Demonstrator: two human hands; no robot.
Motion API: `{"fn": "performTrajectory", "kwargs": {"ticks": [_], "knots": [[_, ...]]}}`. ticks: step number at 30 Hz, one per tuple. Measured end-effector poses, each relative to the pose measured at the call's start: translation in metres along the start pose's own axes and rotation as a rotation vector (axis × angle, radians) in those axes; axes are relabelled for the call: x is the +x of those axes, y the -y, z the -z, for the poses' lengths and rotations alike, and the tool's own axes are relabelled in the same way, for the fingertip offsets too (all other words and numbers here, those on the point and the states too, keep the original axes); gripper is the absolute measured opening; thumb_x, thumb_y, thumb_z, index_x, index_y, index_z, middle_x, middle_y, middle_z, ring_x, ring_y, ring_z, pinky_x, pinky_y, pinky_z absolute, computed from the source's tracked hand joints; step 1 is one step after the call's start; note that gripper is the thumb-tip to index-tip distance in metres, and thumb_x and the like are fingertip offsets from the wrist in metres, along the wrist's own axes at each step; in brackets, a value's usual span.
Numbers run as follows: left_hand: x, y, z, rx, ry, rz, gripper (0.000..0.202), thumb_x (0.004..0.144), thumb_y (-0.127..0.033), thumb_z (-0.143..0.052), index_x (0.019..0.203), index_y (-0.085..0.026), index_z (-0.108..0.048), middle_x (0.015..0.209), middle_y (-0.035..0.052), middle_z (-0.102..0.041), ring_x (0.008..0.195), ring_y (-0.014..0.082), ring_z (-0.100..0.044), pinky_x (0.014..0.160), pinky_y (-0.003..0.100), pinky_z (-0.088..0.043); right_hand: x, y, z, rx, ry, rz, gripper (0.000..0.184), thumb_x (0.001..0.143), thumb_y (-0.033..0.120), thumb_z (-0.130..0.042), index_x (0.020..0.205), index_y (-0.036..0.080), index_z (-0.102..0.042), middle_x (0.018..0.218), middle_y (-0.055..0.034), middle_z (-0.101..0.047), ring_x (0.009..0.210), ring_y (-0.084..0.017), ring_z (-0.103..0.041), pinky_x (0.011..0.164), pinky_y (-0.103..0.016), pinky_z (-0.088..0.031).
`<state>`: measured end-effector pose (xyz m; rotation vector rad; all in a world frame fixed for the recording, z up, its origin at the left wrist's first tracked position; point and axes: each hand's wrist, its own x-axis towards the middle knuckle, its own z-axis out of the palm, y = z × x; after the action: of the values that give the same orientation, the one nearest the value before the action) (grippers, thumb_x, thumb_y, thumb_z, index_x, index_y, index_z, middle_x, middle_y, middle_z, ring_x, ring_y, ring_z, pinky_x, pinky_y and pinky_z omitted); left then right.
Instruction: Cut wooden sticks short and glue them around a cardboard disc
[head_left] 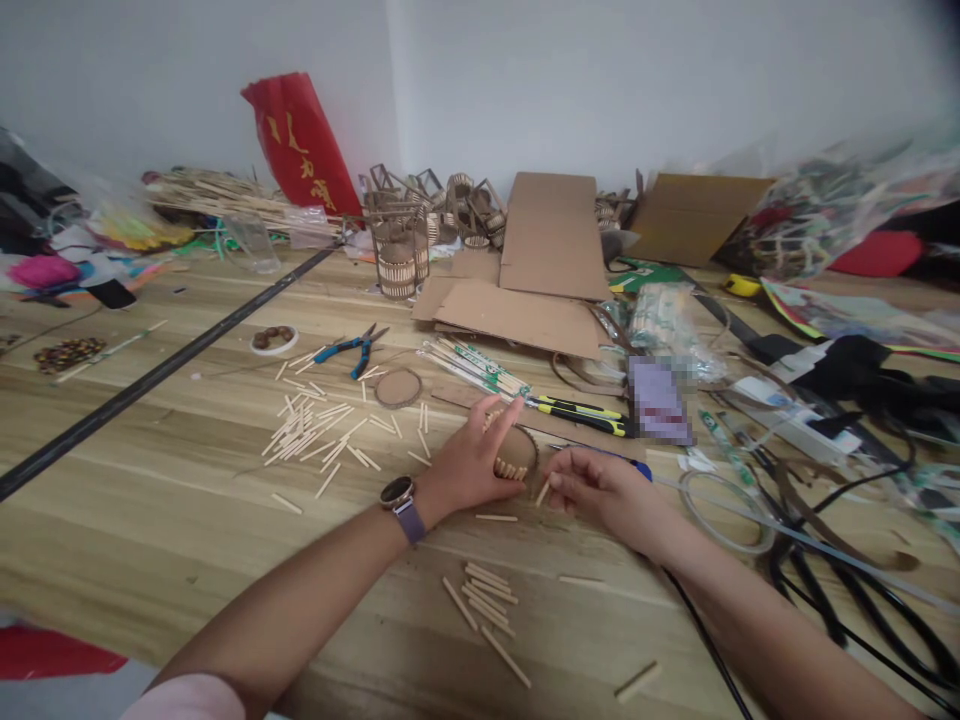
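Observation:
My left hand (469,460), with a watch on the wrist, rests on a small round cardboard disc (517,452) that has short wooden sticks standing along its near rim; the fingers curl round its left side. My right hand (600,488) pinches one short wooden stick (543,491) at the disc's right edge. A pile of cut sticks (486,592) lies just in front of my hands. More cut sticks (315,428) are scattered to the left, beside a second cardboard disc (397,388).
Blue-handled pliers (352,348), a yellow-black utility knife (581,412), packed chopsticks (472,365), cardboard sheets (540,270) and finished stick baskets (397,265) lie beyond. Tangled black cables (840,580) and a tape ring (724,510) crowd the right. A black strip (150,380) crosses the wooden floor.

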<state>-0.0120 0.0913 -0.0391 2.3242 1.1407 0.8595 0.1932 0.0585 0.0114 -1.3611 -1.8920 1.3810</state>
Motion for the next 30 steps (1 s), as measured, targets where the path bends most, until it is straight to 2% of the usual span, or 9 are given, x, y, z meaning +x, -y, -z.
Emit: {"fn": "performTrajectory", "kwargs": {"ticks": [3,7,15,24,30], "knots": [[0.001,0.000,0.000,0.008,0.001,-0.009,0.114,0.060,-0.031,-0.083,0.147,-0.029,-0.011,0.146,0.0155,-0.020,0.129,0.0346,-0.040,0.103,0.049,-0.042,0.011,-0.008,-0.002,0.061,-0.023,-0.010,0.028,0.079,0.048,-0.055,0.083,0.020,-0.055,0.069,-0.0006,-0.064,0.064,-0.015,-0.061,0.063,-0.028,-0.049],[0.001,0.000,0.000,-0.003,-0.004,-0.029,0.112,0.061,-0.030,-0.083,0.147,-0.029,-0.011,0.146,0.0154,-0.020,0.132,0.0348,-0.037,0.105,0.049,-0.040,0.014,-0.014,-0.005,0.043,-0.068,0.015,0.026,0.079,0.046,-0.054,0.082,0.020,-0.056,0.072,-0.0023,-0.068,0.068,-0.017,-0.064,0.065,-0.029,-0.050],[0.001,0.000,0.000,-0.011,-0.010,-0.029,0.108,0.064,-0.035,-0.081,0.147,-0.028,-0.013,0.146,0.0163,-0.021,0.133,0.0350,-0.036,0.104,0.049,-0.041,0.012,-0.009,-0.013,-0.247,-0.189,0.141,0.014,0.080,0.033,-0.051,0.080,0.021,-0.059,0.065,0.0016,-0.064,0.057,-0.014,-0.056,0.054,-0.025,-0.042],[0.001,-0.002,0.002,-0.006,-0.005,-0.026,0.110,0.062,-0.031,-0.083,0.147,-0.028,-0.013,0.146,0.0163,-0.021,0.132,0.0353,-0.036,0.104,0.050,-0.040,0.011,-0.008,-0.018,-0.400,-0.216,0.230,0.014,0.085,0.029,-0.048,0.082,0.021,-0.060,0.067,-0.0001,-0.064,0.061,-0.016,-0.058,0.057,-0.025,-0.043],[0.001,-0.001,0.001,-0.027,-0.004,-0.024,0.109,0.062,-0.030,-0.082,0.146,-0.030,-0.013,0.147,0.0156,-0.020,0.132,0.0350,-0.037,0.105,0.051,-0.040,0.013,-0.014,-0.018,-0.488,-0.225,0.274,0.012,0.087,0.025,-0.048,0.085,0.022,-0.059,0.079,-0.0036,-0.068,0.074,-0.019,-0.062,0.064,-0.027,-0.047]]}}
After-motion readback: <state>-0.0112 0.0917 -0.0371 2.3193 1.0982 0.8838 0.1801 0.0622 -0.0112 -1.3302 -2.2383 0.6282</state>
